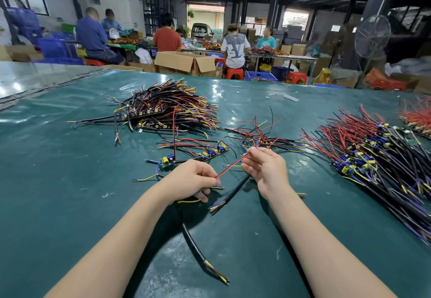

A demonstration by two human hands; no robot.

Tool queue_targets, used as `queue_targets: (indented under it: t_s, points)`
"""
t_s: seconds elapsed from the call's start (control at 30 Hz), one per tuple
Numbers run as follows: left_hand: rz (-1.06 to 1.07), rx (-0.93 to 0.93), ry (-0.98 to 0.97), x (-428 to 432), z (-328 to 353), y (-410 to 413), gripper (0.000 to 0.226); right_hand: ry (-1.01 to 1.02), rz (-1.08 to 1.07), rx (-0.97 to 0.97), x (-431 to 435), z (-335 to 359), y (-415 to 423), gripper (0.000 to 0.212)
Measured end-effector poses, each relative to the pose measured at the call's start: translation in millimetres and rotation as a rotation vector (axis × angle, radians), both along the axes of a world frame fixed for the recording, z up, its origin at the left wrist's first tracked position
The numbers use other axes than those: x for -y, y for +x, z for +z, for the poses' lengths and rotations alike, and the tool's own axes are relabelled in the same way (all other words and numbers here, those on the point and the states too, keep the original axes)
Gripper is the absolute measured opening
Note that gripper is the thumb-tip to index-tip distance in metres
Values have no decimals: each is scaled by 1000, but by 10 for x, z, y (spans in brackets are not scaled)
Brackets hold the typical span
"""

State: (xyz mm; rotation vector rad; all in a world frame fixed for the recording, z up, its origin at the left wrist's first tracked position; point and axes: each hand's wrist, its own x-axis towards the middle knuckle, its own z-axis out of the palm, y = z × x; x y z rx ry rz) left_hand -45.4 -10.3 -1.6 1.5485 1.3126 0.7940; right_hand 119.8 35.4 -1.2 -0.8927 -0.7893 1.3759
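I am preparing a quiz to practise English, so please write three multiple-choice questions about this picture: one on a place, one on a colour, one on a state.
1. Where does the row of circuit boards lie?
A. on the table beyond the left hand
B. under the right forearm
C. in a cardboard box

2. What colour is the wire between the two hands?
A. yellow
B. red
C. white

3. What is the right hand doing?
A. lying flat
B. pinching the wire
C. holding scissors

Answers: 1 A, the boards lie past the left knuckles; 2 B, it runs red from hand to hand; 3 B, its fingers curl on the wire.
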Motion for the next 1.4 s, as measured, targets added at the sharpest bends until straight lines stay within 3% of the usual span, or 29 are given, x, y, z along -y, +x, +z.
queue_targets:
  t_s: [0.13, 0.23, 0.5, 0.87, 1.17, 1.33, 1.4]
  points:
    - [-29, -69, 9, 21, 19, 4, 23, -9, -8, 1, -2, -1, 29, 21]
    - [26, -12, 22, 10, 11, 2, 26, -5, -8, 2, -20, -7, 42, 21]
    - [6, -20, 207, 14, -3, 6, 35, 26, -41, -27, -33, -7, 39, 22]
    - [-15, -12, 119, 32, -9, 40, 25, 69, -79, 44, -28, -12, 10, 22]
    - [-58, -12, 174, 62, -10, 70, 32, -31, -88, -114, 1, 29, 27, 20]
    - [-57, 53, 75, 47, 4, 55, 27, -224, -4, -348, 32, 54, 38, 17]
    - [-29, 160, 17, 34, 9, 40, 27, -263, 46, -413, 35, 75, 67, 18]
